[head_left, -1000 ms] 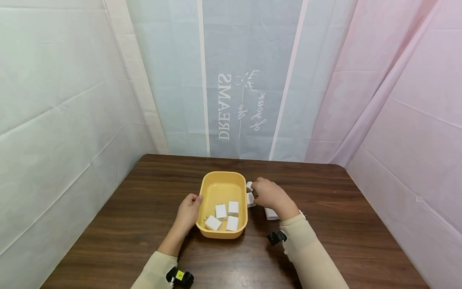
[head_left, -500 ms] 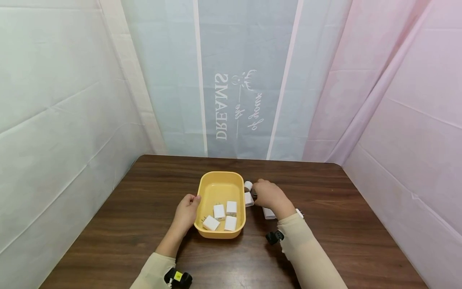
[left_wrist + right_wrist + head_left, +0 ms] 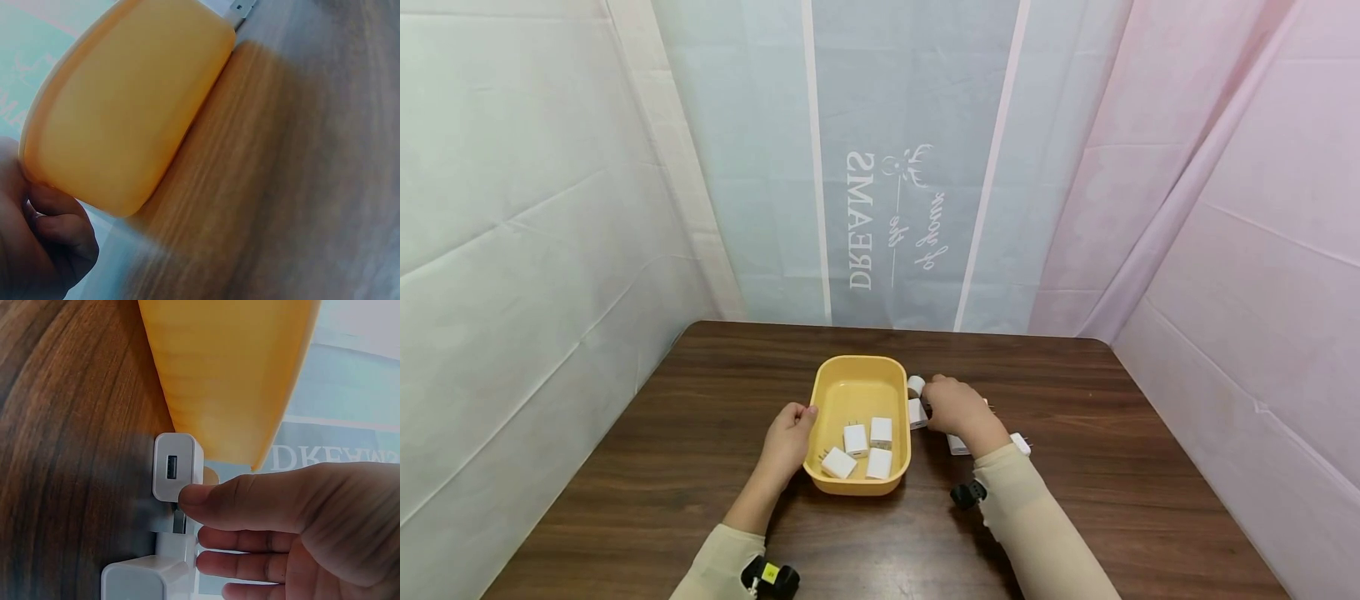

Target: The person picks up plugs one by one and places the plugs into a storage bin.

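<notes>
In the head view a yellow plastic tub (image 3: 859,485) stands on the table with several white plug-in chargers (image 3: 839,463) inside. My left hand (image 3: 786,442) grips the tub's left rim; in the left wrist view its fingers (image 3: 62,234) curl at the tub's corner. Against the tub's right side lies a white USB charger (image 3: 178,467). My right hand (image 3: 961,407) is just right of that charger. In the right wrist view its thumb overlaps the charger's corner, with the other fingers loosely bent behind. A metal prong (image 3: 179,520) shows below the charger.
Beyond this charger lies a rounded white charger (image 3: 916,386). More chargers are partly hidden under the right wrist, one white charger (image 3: 957,445) in front and another charger (image 3: 1020,443) to the right. The brown table (image 3: 865,550) is walled by hanging cloth (image 3: 910,100).
The head view has shifted slightly. My right hand has edged a little left and nearer, and prongs now show behind it. My left hand and the chargers in the tub stay put.
</notes>
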`<state>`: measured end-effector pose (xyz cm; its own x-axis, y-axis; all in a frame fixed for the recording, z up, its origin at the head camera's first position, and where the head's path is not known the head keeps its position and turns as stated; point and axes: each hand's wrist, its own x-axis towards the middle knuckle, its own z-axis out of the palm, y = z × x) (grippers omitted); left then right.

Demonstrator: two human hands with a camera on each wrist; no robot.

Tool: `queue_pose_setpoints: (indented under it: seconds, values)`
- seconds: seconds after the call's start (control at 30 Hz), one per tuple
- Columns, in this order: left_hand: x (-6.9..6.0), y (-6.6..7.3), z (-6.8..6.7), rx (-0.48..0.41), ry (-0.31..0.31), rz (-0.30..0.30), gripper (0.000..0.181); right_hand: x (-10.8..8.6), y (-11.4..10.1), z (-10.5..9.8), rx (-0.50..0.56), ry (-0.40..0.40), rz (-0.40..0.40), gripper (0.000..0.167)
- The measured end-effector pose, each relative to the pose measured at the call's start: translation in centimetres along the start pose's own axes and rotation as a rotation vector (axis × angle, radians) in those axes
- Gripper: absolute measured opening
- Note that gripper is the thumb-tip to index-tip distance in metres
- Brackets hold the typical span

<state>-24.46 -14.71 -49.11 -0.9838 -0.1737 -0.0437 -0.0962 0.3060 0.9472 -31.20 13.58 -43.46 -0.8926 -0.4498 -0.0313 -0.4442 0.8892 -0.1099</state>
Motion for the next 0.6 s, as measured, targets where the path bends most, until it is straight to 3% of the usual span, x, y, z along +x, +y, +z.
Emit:
queue_pose_setpoints:
  seconds: [0.37, 0.6]
  values:
    - [-0.11, 0.23, -0.1, -0.013, -0.001, 0.004, 0.031, 0.67, 0.12, 0.73, -0.05, 0.021, -0.063, 0.017]
    - [-0.08, 0.18, -0.1, -0.016, -0.004, 0.001, 0.031, 0.86, -0.11, 0.92, 0.0, 0.055, -0.113, 0.031]
